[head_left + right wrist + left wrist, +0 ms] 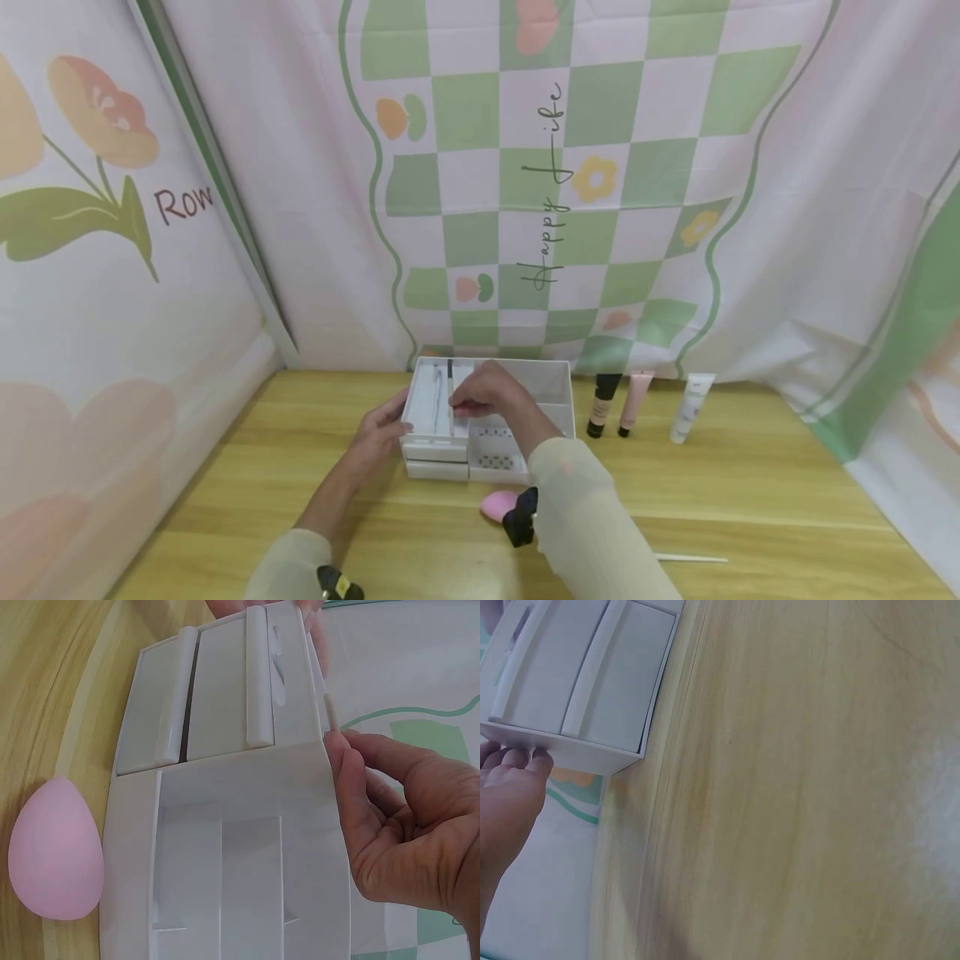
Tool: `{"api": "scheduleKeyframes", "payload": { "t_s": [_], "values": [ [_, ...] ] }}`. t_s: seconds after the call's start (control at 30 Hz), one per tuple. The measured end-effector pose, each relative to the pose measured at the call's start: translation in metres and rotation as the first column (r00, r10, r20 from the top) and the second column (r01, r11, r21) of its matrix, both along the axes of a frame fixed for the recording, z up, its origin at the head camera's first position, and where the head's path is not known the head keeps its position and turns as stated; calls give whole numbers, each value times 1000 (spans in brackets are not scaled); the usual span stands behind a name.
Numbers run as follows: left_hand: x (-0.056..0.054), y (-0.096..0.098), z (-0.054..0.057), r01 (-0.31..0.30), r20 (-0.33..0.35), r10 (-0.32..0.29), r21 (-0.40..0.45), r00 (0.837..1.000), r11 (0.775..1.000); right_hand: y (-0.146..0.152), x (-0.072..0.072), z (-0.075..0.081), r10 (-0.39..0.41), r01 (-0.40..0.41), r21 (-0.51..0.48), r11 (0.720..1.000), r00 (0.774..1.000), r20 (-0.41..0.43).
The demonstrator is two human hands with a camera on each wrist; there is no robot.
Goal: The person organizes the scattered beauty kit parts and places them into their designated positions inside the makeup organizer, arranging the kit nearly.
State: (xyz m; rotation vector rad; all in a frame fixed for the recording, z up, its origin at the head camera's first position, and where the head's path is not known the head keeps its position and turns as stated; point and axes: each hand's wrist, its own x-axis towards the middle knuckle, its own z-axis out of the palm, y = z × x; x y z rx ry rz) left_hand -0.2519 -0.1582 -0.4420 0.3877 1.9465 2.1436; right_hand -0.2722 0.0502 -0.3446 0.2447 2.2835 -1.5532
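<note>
A white storage box (437, 469) with drawers and open compartments stands at the table's far side. Over its top left tray, my right hand (489, 390) pinches a thin dark-ended stick (450, 372) between thumb and fingers. The stick's pale end (332, 711) shows in the right wrist view. Whether it touches the tray cannot be told. Beside it in the tray lies another thin pale stick (437, 400). My left hand (378, 433) rests against the box's left side, its thumb at the front corner. The fingers (538, 761) touch the side wall in the left wrist view.
A pink makeup sponge (56, 851) lies before the box. To the right stand a black-capped tube (602, 404), a pink tube (636, 404) and a white tube (692, 408). A thin white stick (697, 558) lies near my right sleeve. A printed curtain (540, 183) hangs behind.
</note>
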Motion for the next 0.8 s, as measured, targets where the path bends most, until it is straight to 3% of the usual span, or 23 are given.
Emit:
{"api": "scheduleKeyframes", "payload": {
  "t_s": [0.57, 0.8],
  "values": [
    [0, -2, 1, 43, -40, -43, 4, 998, 999, -1, 4, 2, -8, 9, 12, 1000, 1000, -29],
    [-1, -1, -2, 17, -21, -17, 4, 1000, 1000, -1, 5, 0, -12, 12, 10, 1000, 999, -39]
  ]
}}
